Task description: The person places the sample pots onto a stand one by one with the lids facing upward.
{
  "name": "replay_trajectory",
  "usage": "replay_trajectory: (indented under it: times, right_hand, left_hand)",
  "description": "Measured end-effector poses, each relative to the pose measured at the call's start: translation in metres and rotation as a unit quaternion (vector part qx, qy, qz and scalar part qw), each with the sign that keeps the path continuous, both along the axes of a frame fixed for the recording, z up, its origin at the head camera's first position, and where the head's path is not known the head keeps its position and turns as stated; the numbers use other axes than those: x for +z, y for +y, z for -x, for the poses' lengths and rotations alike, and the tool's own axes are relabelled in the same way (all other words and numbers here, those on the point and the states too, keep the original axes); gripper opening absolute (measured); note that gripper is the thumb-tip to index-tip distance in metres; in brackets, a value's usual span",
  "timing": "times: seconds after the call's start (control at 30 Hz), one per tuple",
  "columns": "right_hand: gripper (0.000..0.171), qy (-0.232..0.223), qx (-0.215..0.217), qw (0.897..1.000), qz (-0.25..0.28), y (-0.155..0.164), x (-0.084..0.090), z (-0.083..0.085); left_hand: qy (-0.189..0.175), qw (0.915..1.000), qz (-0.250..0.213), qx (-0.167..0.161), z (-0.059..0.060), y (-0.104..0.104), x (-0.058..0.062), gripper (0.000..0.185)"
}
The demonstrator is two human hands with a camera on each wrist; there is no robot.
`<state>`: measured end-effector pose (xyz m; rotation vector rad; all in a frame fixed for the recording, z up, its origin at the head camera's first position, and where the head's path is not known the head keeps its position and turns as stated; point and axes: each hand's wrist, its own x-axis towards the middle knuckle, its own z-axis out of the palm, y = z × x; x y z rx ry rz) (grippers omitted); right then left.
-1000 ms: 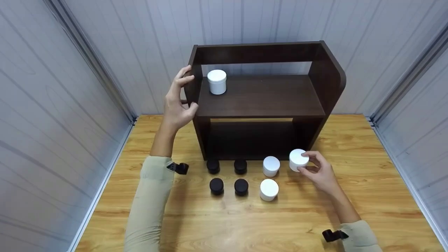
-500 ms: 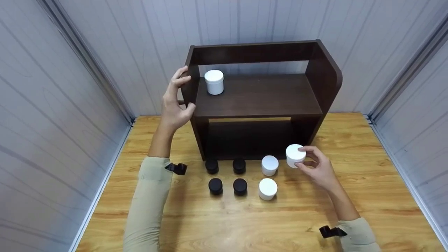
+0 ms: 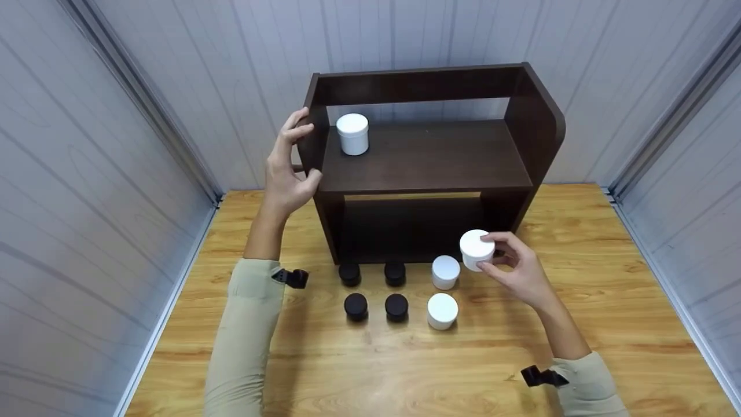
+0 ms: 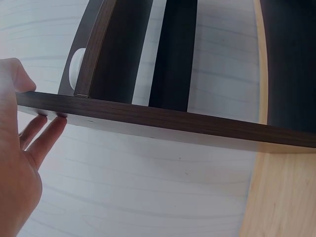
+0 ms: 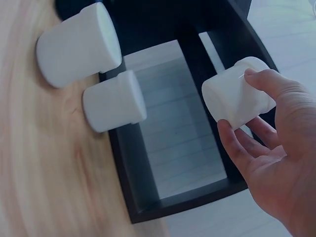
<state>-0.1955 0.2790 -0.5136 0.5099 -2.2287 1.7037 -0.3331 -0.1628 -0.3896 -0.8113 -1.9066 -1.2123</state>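
A white lidded jar is pinched between the thumb and fingers of my right hand. In the right wrist view this jar is tilted and raised off the table, close in front of the dark brown shelf unit. My left hand grips the unit's left side panel. The left wrist view has the thumb on one side of the panel's edge and fingertips against the outer face. One white jar stands upright on the upper shelf at the left end, near my left hand.
Two more white jars, one behind the other, stand on the wooden table. Left of them are several small black jars, such as the front left one. Pale panel walls enclose the back and sides.
My right hand has lifted the white jar and carried it a little left and toward the shelf unit. My left hand keeps its hold on the side panel.
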Motion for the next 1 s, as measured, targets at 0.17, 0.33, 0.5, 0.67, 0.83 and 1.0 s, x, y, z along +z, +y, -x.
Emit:
replay_trajectory:
  times: [0.17, 0.33, 0.5, 0.67, 0.83, 1.0]
  right_hand:
    - [0.05, 0.024, 0.026, 0.999, -0.006, -0.007, 0.009, 0.002]
    - [0.051, 0.038, 0.046, 0.998, -0.017, -0.015, 0.019, 0.002]
    - [0.051, 0.048, 0.061, 0.997, -0.021, -0.023, 0.031, 0.003]
    - [0.051, 0.055, 0.078, 0.995, -0.018, -0.031, 0.042, 0.006]
    - [0.051, 0.06, 0.093, 0.994, -0.016, -0.039, 0.05, 0.011]
    - [0.05, 0.068, 0.106, 0.992, -0.013, -0.049, 0.057, 0.015]
  left_hand:
    - [-0.002, 1.0, 0.001, 0.005, -0.001, -0.001, -0.001, 0.072]
    - [-0.004, 1.0, -0.002, 0.001, 0.0, -0.001, -0.002, 0.072]
    - [-0.006, 1.0, -0.007, -0.004, 0.0, 0.0, -0.002, 0.072]
    - [0.004, 0.9999, -0.009, -0.007, 0.001, 0.001, -0.001, 0.072]
    - [0.008, 0.9999, -0.009, -0.005, 0.001, 0.0, -0.001, 0.072]
    - [0.008, 1.0, -0.005, -0.001, 0.001, 0.0, -0.001, 0.071]
